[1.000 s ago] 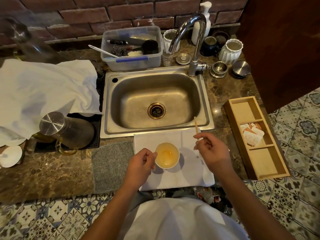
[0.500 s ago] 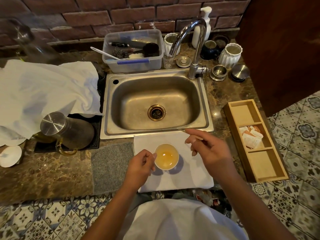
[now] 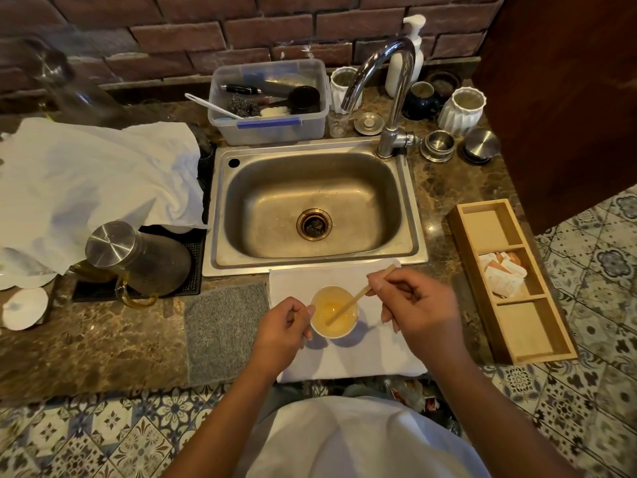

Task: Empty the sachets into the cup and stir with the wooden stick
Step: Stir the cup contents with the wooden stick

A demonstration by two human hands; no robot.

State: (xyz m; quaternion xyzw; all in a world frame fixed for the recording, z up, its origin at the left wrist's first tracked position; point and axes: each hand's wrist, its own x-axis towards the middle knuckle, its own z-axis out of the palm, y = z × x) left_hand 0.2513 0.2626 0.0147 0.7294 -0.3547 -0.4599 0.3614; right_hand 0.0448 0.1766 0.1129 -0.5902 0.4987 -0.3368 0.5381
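Observation:
A small white cup (image 3: 348,332) with yellowish liquid stands on a white cloth (image 3: 365,360) in front of the sink. My left hand (image 3: 281,331) grips the cup's left side. My right hand (image 3: 413,307) pinches the wooden stick (image 3: 358,298), which slants down to the left with its lower end in the liquid. Several sachets (image 3: 503,274) lie in the middle compartment of a wooden tray (image 3: 524,339) to the right.
A steel sink (image 3: 310,201) with a tap (image 3: 389,98) lies behind the cloth. A grey mat (image 3: 224,332) sits left of it. A glass jug with a metal lid (image 3: 138,260) stands at the left by a white sheet (image 3: 86,181). A plastic tub (image 3: 269,105) and jars line the brick wall.
My right hand brought the stick from upright beside the cup, down and left, and its tip now sits in the liquid. My left hand stayed on the cup.

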